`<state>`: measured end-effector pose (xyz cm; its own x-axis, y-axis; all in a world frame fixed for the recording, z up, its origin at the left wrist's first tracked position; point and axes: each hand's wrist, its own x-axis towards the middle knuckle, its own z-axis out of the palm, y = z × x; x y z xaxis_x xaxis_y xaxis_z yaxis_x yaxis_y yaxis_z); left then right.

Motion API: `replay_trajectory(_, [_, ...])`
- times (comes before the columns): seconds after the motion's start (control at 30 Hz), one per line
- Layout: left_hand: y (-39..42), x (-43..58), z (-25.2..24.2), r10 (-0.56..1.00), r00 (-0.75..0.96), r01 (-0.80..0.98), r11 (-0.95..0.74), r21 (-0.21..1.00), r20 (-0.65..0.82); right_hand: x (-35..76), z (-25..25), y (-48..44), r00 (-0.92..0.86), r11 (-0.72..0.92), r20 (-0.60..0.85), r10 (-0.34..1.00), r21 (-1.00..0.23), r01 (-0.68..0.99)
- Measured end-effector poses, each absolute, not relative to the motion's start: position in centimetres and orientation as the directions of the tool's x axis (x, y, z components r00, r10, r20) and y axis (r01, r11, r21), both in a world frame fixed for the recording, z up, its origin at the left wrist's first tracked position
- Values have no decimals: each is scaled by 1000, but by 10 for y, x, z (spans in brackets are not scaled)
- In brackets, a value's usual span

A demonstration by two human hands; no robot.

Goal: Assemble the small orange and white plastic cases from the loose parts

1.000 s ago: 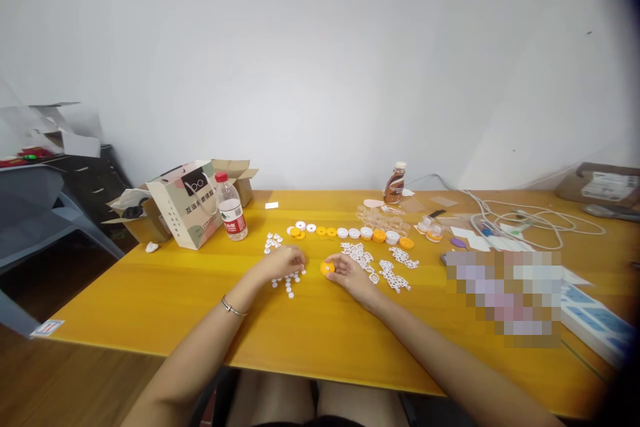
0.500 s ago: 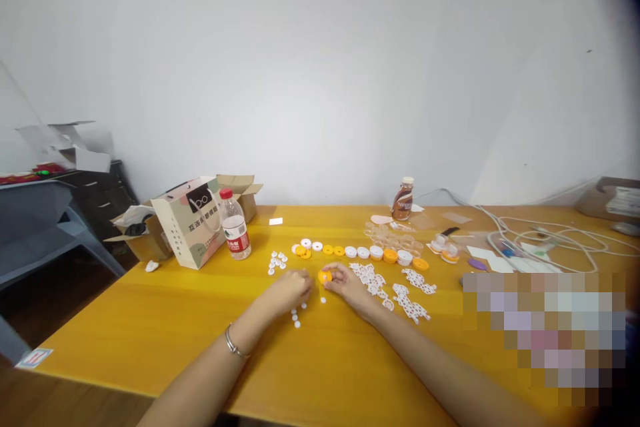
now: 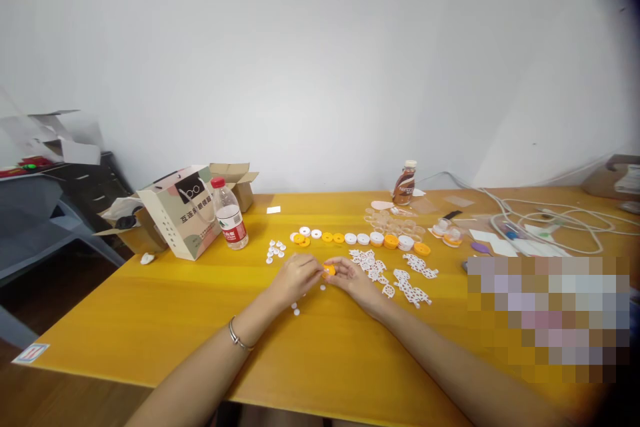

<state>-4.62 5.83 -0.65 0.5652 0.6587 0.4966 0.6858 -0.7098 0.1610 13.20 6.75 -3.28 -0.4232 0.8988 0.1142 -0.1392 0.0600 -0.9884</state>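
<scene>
Both my hands meet over the yellow table (image 3: pixel 150 320), just above its middle. My right hand (image 3: pixel 353 279) pinches a small orange round cap (image 3: pixel 329 270). My left hand (image 3: pixel 295 278) is closed with its fingertips at the same cap; whether it holds a small white piece I cannot make out. Several tiny white round pieces (image 3: pixel 296 311) lie under and beside my left hand, and another cluster (image 3: pixel 275 250) lies further back. Behind the hands runs a row of orange and white caps (image 3: pixel 360 239). White lacy punched sheets (image 3: pixel 407 287) lie to the right of my right hand.
A water bottle (image 3: pixel 229 216), a paper bag (image 3: pixel 180 212) and open cartons (image 3: pixel 239 179) stand at the back left. A brown drink bottle (image 3: pixel 405 183), clear cups (image 3: pixel 395 220), white cables (image 3: pixel 550 220) and papers fill the back right. A blurred patch covers the right.
My left hand has moved right from the loose white pieces to the orange cap, and both hands now close on it together. The camera view has shifted slightly.
</scene>
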Motion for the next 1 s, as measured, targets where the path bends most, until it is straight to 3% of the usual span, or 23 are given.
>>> replay_trajectory(0.13, [57,-42,-11,628,612,717,-698,-1,482,132,-30,64,-429,21,94,899,-985,-172])
replay_trajectory(0.4, [47,-38,-4,609,661,696,-716,-56,438,134,-26,65,-388,-4,83,918,-976,-218])
replay_trajectory(0.5, [46,-40,0,624,646,680,-732,39,440,135,-26,67,-376,15,99,921,-975,-220])
replay_trajectory(0.6, [48,-43,2,683,559,654,-712,256,471,136,-27,69,-354,36,111,929,-977,-212])
replay_trajectory(0.7, [49,-46,-1,739,563,604,-674,426,371,137,-27,70,-320,49,102,942,-984,-169])
replay_trajectory(0.8, [50,-44,-8,735,634,593,-662,458,241,137,-27,70,-315,72,112,942,-988,-136])
replay_trajectory(1.0, [55,-38,-18,770,602,647,-626,435,213,136,-26,67,-375,123,142,916,-990,-72])
